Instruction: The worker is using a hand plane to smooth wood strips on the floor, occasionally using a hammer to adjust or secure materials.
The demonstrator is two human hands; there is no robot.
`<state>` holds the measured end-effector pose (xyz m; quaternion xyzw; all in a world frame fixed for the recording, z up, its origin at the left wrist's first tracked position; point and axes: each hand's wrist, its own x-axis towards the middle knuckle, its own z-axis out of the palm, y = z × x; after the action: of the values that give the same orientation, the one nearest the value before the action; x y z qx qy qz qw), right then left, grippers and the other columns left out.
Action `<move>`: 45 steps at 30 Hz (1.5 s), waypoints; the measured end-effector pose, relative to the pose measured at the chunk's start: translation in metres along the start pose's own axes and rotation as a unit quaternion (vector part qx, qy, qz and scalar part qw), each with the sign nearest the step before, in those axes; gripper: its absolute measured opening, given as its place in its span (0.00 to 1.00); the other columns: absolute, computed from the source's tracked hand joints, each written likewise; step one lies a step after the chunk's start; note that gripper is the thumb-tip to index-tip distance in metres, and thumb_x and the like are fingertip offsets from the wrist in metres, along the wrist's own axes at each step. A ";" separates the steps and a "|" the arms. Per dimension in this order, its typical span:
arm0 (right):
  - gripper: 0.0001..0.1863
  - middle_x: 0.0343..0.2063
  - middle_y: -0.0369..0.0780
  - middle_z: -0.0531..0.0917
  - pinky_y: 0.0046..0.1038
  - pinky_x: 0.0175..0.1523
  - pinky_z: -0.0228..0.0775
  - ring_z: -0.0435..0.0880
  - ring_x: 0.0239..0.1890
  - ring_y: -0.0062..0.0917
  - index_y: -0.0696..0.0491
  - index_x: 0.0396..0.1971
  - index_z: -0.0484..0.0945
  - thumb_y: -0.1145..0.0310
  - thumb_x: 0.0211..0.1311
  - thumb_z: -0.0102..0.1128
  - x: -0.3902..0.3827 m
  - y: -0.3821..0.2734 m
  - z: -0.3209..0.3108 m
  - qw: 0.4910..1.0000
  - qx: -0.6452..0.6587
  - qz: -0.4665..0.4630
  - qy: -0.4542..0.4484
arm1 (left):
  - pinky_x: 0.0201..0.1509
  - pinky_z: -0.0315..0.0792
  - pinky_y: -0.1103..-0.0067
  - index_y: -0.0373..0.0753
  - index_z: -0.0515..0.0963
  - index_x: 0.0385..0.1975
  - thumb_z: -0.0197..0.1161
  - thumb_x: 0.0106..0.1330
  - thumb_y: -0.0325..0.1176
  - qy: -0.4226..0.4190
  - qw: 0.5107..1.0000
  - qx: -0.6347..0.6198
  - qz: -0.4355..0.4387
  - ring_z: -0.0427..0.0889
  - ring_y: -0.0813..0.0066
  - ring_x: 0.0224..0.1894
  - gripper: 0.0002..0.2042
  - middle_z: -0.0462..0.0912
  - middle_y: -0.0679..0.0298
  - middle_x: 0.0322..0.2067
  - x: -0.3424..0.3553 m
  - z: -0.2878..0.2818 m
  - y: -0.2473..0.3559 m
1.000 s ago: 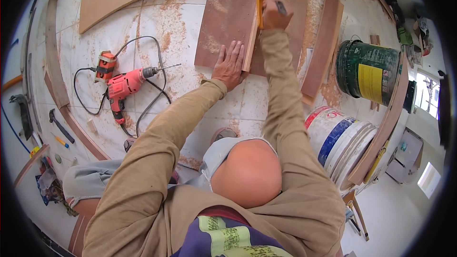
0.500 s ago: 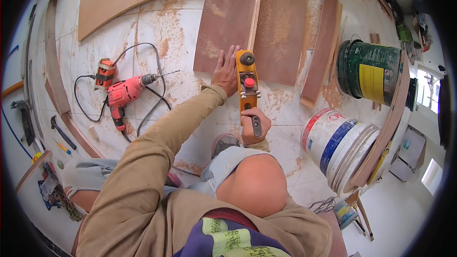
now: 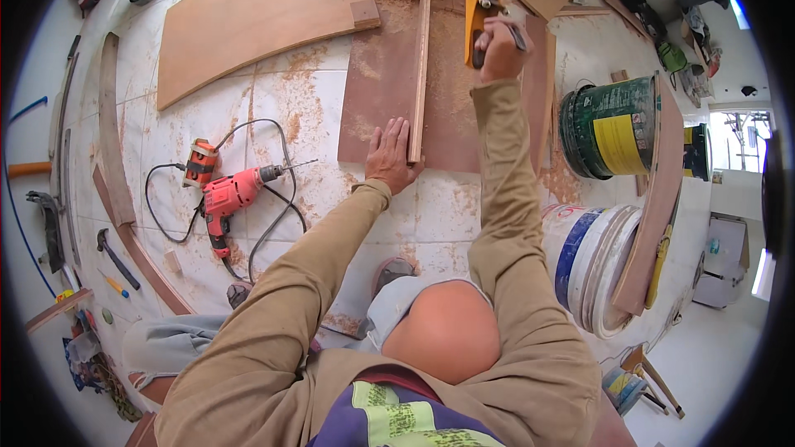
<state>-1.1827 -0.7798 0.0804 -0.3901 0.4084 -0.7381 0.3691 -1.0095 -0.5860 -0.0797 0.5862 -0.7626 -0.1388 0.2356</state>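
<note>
My right hand (image 3: 501, 48) is wrapped round the rear handle of a yellow hand plane (image 3: 475, 12). The plane is tipped on its side, apart from the wood strip and to the right of its far part. A narrow wood strip (image 3: 421, 58) stands on edge along a reddish-brown board (image 3: 377, 91) on the floor. My left hand (image 3: 392, 156) lies flat on that board's near end, fingers stretched forward, with the thumb against the strip's near end. Pale shavings are scattered over the board.
A red power drill (image 3: 233, 194) with a looped cord lies left of the board. Behind it is a large curved plywood panel (image 3: 265, 29). A hammer (image 3: 118, 258) lies farther left. At right are a green bucket (image 3: 604, 132) and a white bucket (image 3: 592, 261) with a plank across them.
The plane has left the strip's near end and moved forward and right, tipping sideways in my right hand. My left hand stays by the strip's near end. The view has shifted slightly.
</note>
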 end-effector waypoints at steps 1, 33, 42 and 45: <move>0.04 0.18 0.40 0.78 0.23 0.20 0.67 0.73 0.14 0.20 0.65 0.25 0.79 0.80 0.54 0.55 -0.034 -0.021 -0.023 1.000 -0.011 0.018 -0.009 | 0.78 0.48 0.53 0.35 0.58 0.72 0.63 0.65 0.44 0.029 0.999 -0.025 0.002 0.61 0.54 0.75 0.37 0.66 0.51 0.69 0.003 -0.001 0.006; 0.05 0.16 0.36 0.76 0.20 0.23 0.65 0.73 0.17 0.17 0.62 0.27 0.78 0.78 0.57 0.53 -0.300 -0.099 -0.166 0.979 -0.111 0.135 0.108 | 0.30 0.79 0.77 0.33 0.76 0.29 0.74 0.61 0.33 0.418 0.874 -0.243 0.050 0.82 0.76 0.24 0.13 0.82 0.62 0.24 0.112 -0.265 0.143; 0.04 0.16 0.35 0.75 0.20 0.24 0.64 0.73 0.17 0.16 0.62 0.28 0.78 0.79 0.56 0.54 -0.287 -0.118 -0.163 0.980 -0.098 0.120 0.126 | 0.34 0.77 0.83 0.28 0.73 0.36 0.75 0.62 0.38 0.535 0.729 -0.386 0.184 0.78 0.81 0.26 0.20 0.79 0.63 0.27 0.145 -0.312 0.149; 0.04 0.16 0.35 0.75 0.20 0.24 0.64 0.72 0.17 0.16 0.62 0.28 0.78 0.79 0.56 0.54 -0.275 -0.131 -0.157 0.983 -0.093 0.112 0.110 | 0.29 0.72 0.85 0.28 0.74 0.40 0.73 0.64 0.39 0.451 0.758 -0.429 0.198 0.71 0.83 0.21 0.20 0.75 0.67 0.25 0.139 -0.358 0.180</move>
<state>-1.2338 -0.4411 0.0647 -0.2907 0.5544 -0.6896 0.3641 -0.9999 -0.6468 0.3405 0.2550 -0.5277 -0.1210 0.8011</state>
